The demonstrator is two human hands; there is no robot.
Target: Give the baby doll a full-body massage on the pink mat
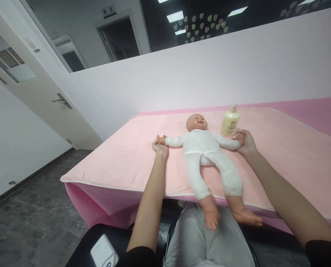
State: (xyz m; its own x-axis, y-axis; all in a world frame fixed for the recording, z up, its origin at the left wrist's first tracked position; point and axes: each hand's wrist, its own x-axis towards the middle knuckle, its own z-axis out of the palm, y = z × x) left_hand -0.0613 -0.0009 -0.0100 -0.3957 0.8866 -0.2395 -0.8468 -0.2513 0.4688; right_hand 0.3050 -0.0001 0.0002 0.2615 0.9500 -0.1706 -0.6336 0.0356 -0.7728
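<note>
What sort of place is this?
Possibly an infant-care training room: a white-clad, plastic-looking baby doll lies on a pale-pink cloth beside a pale-yellow pump bottle.

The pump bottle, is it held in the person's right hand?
No, the right hand holds the baby doll's hand and the pump bottle stands beside them.

- Your left hand (160, 147) holds the doll (201, 141) by one hand.
- Your right hand (247, 144) holds its other hand.
- A bottle (230, 122) stands right of its head.
</note>
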